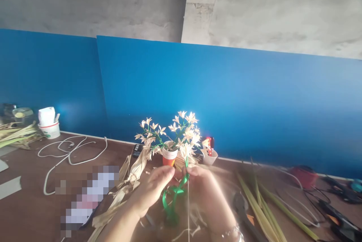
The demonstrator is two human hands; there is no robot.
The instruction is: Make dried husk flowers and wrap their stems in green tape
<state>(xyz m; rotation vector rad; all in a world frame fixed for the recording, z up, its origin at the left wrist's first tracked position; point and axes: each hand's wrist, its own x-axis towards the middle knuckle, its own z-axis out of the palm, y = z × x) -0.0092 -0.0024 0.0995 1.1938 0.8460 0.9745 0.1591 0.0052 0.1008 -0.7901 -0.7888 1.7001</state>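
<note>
Near the middle, my right hand (201,178) pinches the green-wrapped stem of a cream artificial flower (186,151), which stands upright. My left hand (160,182) is just to the left, its thumb and fingers closed near the stem. A green tape (178,189) runs from the stem past the left fingertips and hangs in a loose curl below. Whether the left fingers grip the tape or the stem is partly hidden. A thin white thread or wire drops below the right fingers. Behind the hands, an orange-and-white paper cup (169,156) holds more cream flowers on green stems.
Dried husks (138,166) lie left of my hands, beside a blurred-out phone-like object (90,200) and a white cable (69,155). Long green-yellow leaves (264,211) and a dark-handled tool (243,211) are at right. A blue partition (215,94) stands behind the brown table (34,211).
</note>
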